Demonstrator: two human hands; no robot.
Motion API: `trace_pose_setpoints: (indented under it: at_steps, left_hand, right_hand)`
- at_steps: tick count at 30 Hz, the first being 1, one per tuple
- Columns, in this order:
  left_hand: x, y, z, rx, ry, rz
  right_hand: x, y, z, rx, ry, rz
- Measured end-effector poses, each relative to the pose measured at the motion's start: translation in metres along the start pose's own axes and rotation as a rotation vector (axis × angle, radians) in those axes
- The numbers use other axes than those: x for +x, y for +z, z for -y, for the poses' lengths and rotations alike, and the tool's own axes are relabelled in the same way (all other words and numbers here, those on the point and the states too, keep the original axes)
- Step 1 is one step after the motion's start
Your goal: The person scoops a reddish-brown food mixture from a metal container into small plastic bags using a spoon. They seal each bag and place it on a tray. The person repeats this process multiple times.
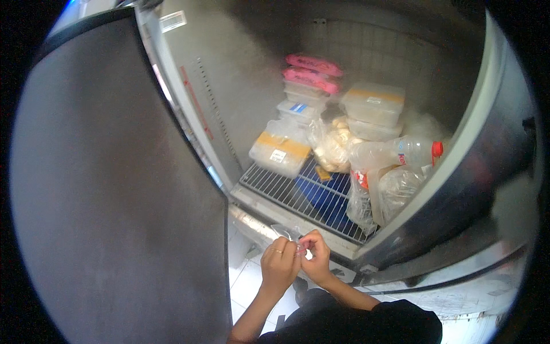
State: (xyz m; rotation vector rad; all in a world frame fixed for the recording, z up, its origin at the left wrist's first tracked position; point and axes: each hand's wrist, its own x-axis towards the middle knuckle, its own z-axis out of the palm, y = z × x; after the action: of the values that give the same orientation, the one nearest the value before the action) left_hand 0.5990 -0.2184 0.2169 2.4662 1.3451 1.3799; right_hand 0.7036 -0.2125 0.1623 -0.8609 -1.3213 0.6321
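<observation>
My left hand (279, 264) and my right hand (317, 258) meet in front of the fridge's lower edge, fingers closed in a pinch. Between them is a piece of see-through plastic (285, 231), which looks like the mouth of a thin bag; its upper folds stick up past my fingertips. What hangs below my fingers is hidden by the hands. A ring shows on my left hand. Beyond my hands lies the fridge's wire shelf (269, 185), with food packs standing farther back on it.
The fridge door (126, 189) stands open at left. On the shelf are stacked plastic tubs (375, 103), pink packets (312, 74), a lidded tub (281, 149), a bag of pale round pieces (334, 150), a red-capped bottle (395, 153) lying sideways, and a carton with plastic bags (401, 186).
</observation>
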Motion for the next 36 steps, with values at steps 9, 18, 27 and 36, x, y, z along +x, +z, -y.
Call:
trace_pose_setpoints:
  at_steps: [9,18,27,36]
  left_hand:
    - [-0.119,-0.098,-0.1,0.074,-0.106,0.134]
    - [-0.23,-0.15,-0.188,0.796,0.172,-0.225]
    - [-0.279,-0.182,-0.157,0.845,-0.218,-0.262]
    - [-0.261,-0.22,0.0,0.445,-0.547,-0.485]
  right_hand:
    - [-0.088,-0.04,0.094,0.214,-0.227,0.344]
    - [-0.143,-0.05,0.2,0.558,-0.007,1.032]
    - [-0.158,0.043,0.212,0.386,0.243,1.322]
    - [-0.111,0.188,0.145,0.287,0.069,1.246]
